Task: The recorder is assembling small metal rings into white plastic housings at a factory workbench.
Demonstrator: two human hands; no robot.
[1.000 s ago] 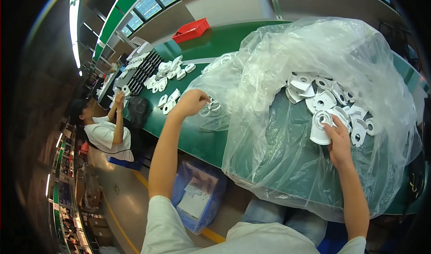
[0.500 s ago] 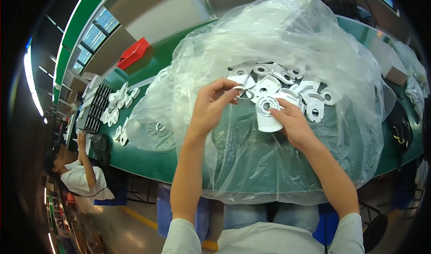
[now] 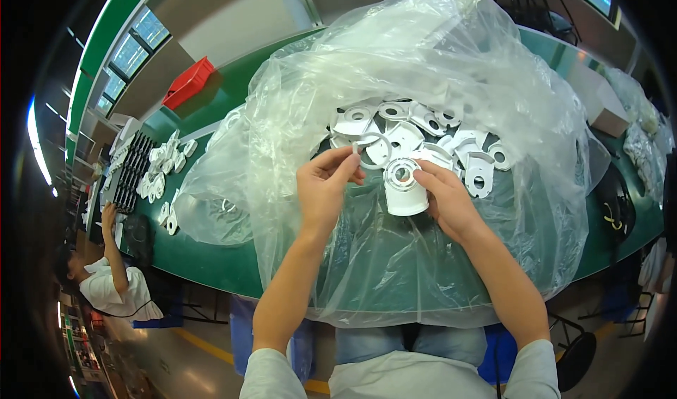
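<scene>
My left hand (image 3: 326,189) pinches a thin white ring (image 3: 387,148) between thumb and fingers, its open circle facing up toward me. In my right hand (image 3: 449,200) is a white plastic housing (image 3: 407,200) with a round, ridged collar and a central hole. Thumb and fingers grip its right side. The ring is held just above and left of the housing; whether their edges touch I cannot tell. Behind both hands lies a heap of white plastic parts (image 3: 479,175) with round holes, on a clear plastic bag (image 3: 367,272).
The bag spreads over a green table (image 3: 211,258) and bulges up at the back. To the left are a red bin (image 3: 188,83), loose white parts (image 3: 168,153) and stacked black trays (image 3: 132,170), where a person in a white shirt works. A box (image 3: 599,101) stands at right.
The ring in my left hand has turned from nearly edge-on to showing its full circle. The housing in my right hand has tipped slightly. The whole view has shifted a little.
</scene>
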